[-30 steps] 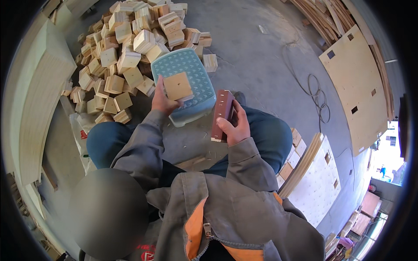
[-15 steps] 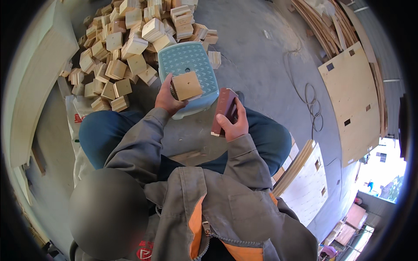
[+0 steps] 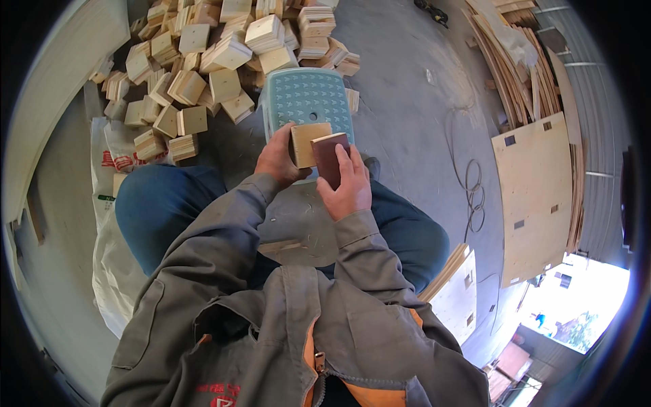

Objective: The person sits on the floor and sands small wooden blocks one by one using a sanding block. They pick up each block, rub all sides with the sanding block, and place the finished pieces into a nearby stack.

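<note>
My left hand (image 3: 277, 160) is closed round the left edge of a square plywood block (image 3: 303, 145), holding it over the near end of a blue-green plastic stool (image 3: 305, 91). In my right hand (image 3: 350, 188) is a sanding block (image 3: 327, 157) with a dark red-brown covering, gripped between thumb and fingers. Its pale top end overlaps the plywood block's right side; whether the two touch I cannot tell. The palm side of each grip is hidden.
A heap of plywood blocks (image 3: 224, 51) lies beyond the stool to the left. A white sack (image 3: 112, 258) is beside my left knee. Cut plywood sheets (image 3: 532, 197) lean at the right, with a looped cable (image 3: 475, 183) on the floor near them.
My right hand has brought the sanding block leftward and up to the plywood block, turning its broad face into view. My left hand has turned the plywood block slightly.
</note>
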Motion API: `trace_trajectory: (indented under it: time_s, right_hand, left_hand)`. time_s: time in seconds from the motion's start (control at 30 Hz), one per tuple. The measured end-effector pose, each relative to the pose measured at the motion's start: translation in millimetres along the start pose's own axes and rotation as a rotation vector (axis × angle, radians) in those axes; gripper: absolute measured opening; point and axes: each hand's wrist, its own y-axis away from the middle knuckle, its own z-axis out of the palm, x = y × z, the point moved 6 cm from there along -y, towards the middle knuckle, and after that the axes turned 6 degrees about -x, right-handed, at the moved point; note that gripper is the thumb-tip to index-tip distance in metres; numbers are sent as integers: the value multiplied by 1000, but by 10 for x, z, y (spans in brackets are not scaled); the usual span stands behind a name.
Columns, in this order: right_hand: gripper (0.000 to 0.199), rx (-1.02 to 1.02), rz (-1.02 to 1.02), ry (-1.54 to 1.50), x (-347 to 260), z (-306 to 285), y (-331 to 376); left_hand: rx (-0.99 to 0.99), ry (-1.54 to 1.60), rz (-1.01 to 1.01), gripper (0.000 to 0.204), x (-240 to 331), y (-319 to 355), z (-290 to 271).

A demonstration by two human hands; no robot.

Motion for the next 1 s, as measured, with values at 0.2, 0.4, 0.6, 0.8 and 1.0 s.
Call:
trace_trajectory:
  time_s: [0.2,0.4,0.6,0.8,1.0]
  right_hand:
    - [75,3,-19,128,43,158,-807]
    - [73,-23,55,152,23,187,-1348]
    - [75,19,-36,62,57,116,-406]
    - [80,29,-75,0,31,39,280]
    - [77,64,-34,-45,176,111,-283]
  left_hand:
    - [126,-16,45,94,140,6,-114]
    - [54,11,7,97,158,3,-116]
    - [123,-84,28,96,183,17,-146]
    - [143,-70,8,95,160,15,-112]
    - [128,-14,-5,95,97,9,-78]
